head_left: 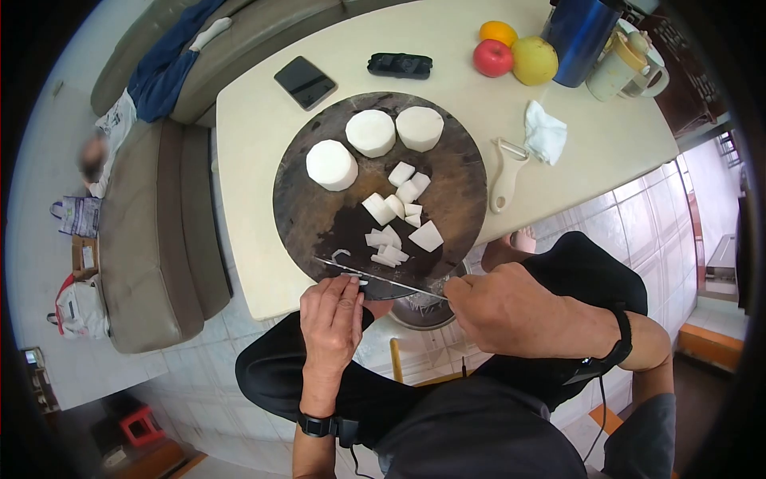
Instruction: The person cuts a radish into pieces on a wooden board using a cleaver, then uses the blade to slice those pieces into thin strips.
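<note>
My right hand (503, 310) is wrapped round the handle of a knife (383, 279), seen almost edge-on at the near rim of a round dark cutting board (299, 203). My left hand (331, 315) has its fingers together, pressing a small piece of white radish (361, 282) against the board beside the blade. Beyond the knife lie thin radish slices (386, 254) and several thicker chunks (378, 209). Three thick peeled radish rounds (332, 165) stand at the board's far side. My fingers hide most of the held piece.
A peeler (507, 177) and a crumpled white cloth (546, 132) lie right of the board. Behind are a phone (306, 82), a black case (400, 65), fruit (535, 61) and a blue flask (581, 40). Below the table edge stands a metal bowl (423, 326). A person (163, 76) lies on the sofa.
</note>
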`<state>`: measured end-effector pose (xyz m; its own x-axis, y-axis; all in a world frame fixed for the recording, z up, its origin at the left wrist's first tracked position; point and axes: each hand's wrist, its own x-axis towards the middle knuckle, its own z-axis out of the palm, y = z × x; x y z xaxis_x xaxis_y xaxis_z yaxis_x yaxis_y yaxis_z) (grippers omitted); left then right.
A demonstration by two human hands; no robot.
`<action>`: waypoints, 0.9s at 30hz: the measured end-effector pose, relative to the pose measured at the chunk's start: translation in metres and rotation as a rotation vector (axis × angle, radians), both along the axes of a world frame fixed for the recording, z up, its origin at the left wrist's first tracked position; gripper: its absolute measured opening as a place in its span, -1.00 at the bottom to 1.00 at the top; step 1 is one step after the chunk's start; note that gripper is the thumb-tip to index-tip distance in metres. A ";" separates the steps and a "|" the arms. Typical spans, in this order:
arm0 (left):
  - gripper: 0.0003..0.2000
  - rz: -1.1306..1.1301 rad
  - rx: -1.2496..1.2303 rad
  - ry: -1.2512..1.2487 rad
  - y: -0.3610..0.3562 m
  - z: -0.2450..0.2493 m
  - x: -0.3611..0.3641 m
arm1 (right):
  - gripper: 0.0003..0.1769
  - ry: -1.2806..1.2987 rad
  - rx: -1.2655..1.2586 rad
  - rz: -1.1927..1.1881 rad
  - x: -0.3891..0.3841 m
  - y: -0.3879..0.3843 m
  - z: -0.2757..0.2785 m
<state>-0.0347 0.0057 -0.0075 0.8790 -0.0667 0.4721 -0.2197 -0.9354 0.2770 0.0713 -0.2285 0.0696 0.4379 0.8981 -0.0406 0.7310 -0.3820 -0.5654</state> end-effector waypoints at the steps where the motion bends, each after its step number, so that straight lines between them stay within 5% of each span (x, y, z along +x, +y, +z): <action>1: -0.72 0.004 0.011 -0.002 0.000 -0.002 -0.001 | -0.79 0.002 -0.003 0.001 0.000 0.000 0.000; 27: -0.68 0.056 -0.010 0.053 -0.002 -0.019 -0.011 | -0.72 -0.138 -0.088 0.227 0.008 0.011 0.008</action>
<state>-0.0459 0.0032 -0.0265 0.9050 -0.0120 0.4252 -0.1517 -0.9430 0.2962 0.0797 -0.2178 0.0777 0.2325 0.9696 -0.0764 0.8713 -0.2425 -0.4267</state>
